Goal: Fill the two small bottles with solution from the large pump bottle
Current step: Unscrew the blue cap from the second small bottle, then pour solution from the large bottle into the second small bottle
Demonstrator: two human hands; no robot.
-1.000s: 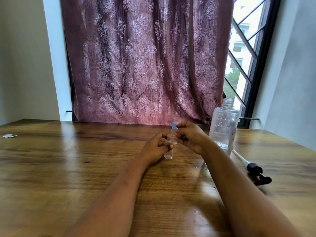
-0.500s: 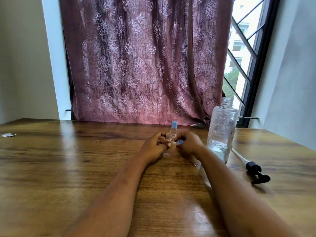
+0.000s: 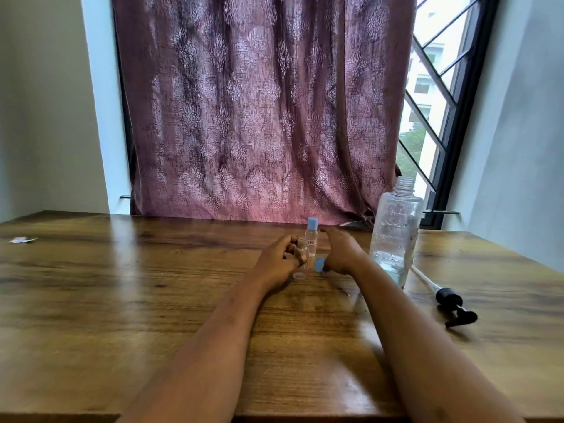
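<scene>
Both bare forearms reach forward over the counter (image 3: 91,300), hands close together.

The left hand (image 3: 279,259) rests low on the counter, fingers curled around a small uncapped bottle (image 3: 300,261), thumb side turned up. The right hand (image 3: 340,250), just right of the left one, is palm down with fingers stretched forward, its lower fingers pinching a small blue cap (image 3: 319,264) near the counter surface.

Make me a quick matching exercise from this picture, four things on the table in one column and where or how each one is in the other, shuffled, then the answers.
Things:
1. large bottle
2. pump head
3. loose blue cap
4. capped small bottle

States:
A. lying on its side on the table
B. standing behind the hands, cap on
C. by the right hand, on the table
D. upright, neck open

Pairs: 1-D, 2-A, 3-C, 4-B
</scene>
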